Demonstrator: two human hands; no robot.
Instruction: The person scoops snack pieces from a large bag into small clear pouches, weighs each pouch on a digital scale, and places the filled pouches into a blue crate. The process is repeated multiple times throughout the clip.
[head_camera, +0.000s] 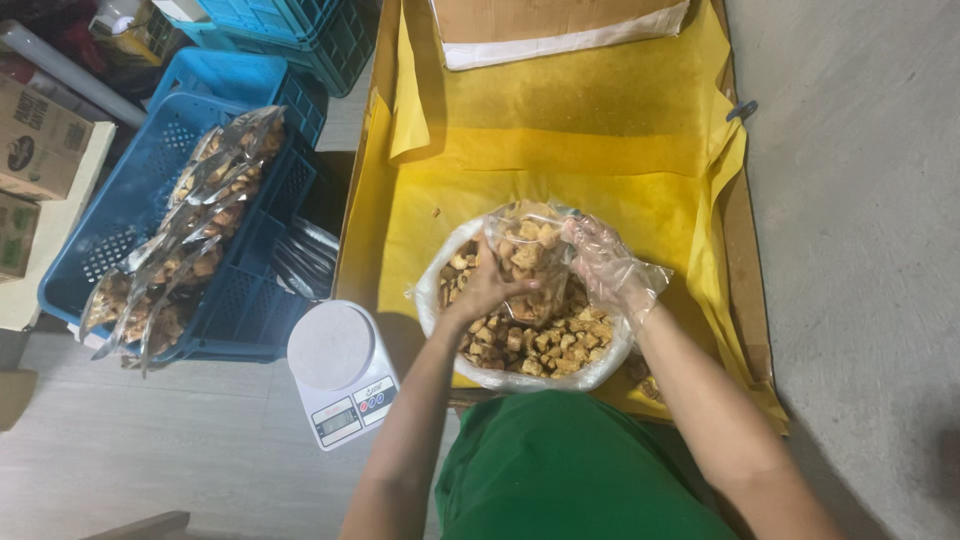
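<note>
Table (745, 250) w/ yellow sheet (560, 160), snack bowl (440, 300), cardboard box (550, 25)

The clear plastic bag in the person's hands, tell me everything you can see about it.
The clear plastic bag is thin, glossy and crinkled, mouth upward, partly filled with golden-brown crouton-like chunks. It is upright over the plastic-lined bowl of the same chunks on the yellow sheet. The bare left hand grips its side; the right hand in a loose transparent glove is at its upper edge.
</note>
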